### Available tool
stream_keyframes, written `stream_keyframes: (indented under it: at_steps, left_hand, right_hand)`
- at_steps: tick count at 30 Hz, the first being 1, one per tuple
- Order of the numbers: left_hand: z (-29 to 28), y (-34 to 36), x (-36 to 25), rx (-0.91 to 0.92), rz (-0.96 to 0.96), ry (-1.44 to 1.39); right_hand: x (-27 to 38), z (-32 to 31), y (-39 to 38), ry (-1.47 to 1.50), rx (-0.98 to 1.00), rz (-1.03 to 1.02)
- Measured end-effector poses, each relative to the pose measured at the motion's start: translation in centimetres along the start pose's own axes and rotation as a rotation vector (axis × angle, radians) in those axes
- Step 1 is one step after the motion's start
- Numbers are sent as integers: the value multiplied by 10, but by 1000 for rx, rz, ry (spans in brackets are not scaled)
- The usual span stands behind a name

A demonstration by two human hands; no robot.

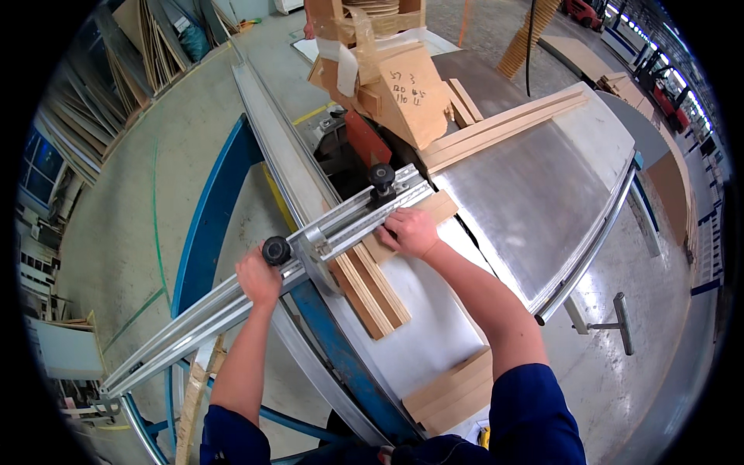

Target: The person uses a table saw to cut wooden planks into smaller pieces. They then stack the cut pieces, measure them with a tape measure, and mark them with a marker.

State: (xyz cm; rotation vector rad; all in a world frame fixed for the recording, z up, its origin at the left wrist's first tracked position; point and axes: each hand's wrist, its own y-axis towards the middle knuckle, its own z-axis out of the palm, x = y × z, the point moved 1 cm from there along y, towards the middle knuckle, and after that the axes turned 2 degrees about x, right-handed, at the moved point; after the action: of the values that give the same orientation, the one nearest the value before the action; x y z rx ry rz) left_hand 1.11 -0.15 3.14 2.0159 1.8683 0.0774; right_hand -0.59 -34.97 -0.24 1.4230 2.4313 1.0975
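Observation:
An aluminium fence with two black knobs crosses the sliding table of a panel saw. My left hand is closed on the fence just beside the lower knob. My right hand has its fingers curled at the fence below the upper knob, over a light wood strip; what exactly they grip is partly hidden. Narrow plywood pieces lie under the fence, pointing toward me. A red part of the saw shows beyond the fence.
Boards lie along the steel table. A wooden box with marked panels stands behind the saw. More wood pieces sit near my body. A blue frame is at left, sheets lean by the wall, forklifts stand far right.

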Motion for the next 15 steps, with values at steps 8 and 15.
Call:
stream_keyframes:
  at_steps: [8, 15]
  left_hand:
    - [3, 2, 2, 56, -76, 21]
    - [9, -3, 10, 47, -70, -18]
  right_hand:
    - [-122, -83, -10, -178, -228, 672]
    - [-203, -59, 56, -441, 534, 617]
